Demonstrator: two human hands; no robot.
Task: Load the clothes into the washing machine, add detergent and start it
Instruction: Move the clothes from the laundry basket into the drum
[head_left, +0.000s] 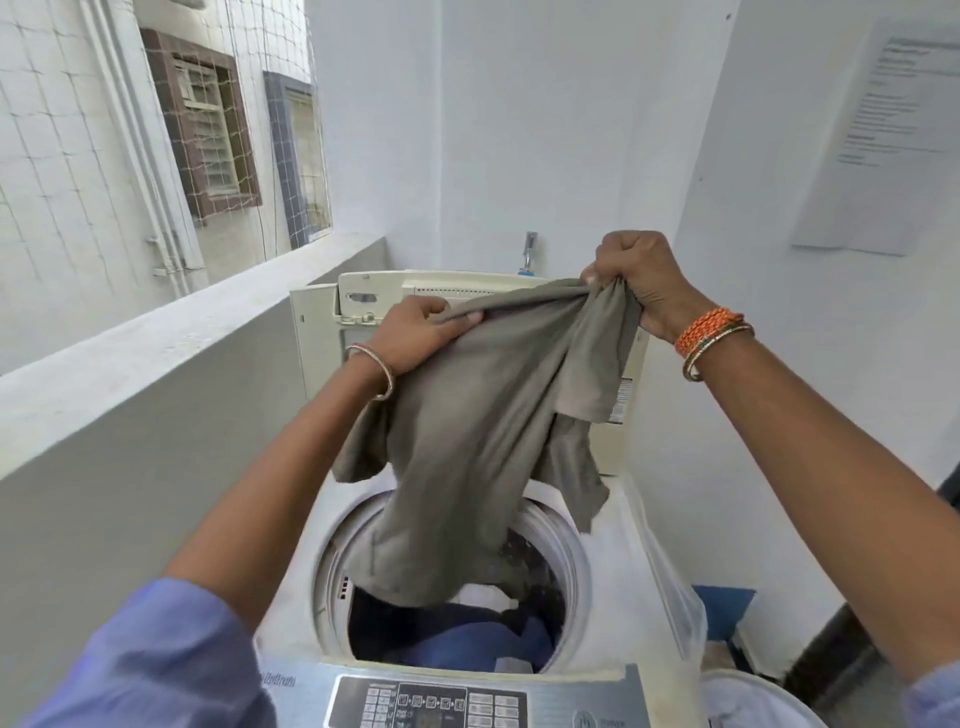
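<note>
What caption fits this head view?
Both hands, left hand and right hand, hold a grey shirt above the open washer drum.

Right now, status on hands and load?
Both hands, left and right, gripping grey cloth shirt. Hanging over open white washer drum. Nothing blocking.

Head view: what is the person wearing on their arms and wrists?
Both arms are bare below loose blue-lavender sleeves that end near the elbows. The left hand has one thin metallic bangle on its wrist. The right hand has a stack of orange and gold bangles.
</note>
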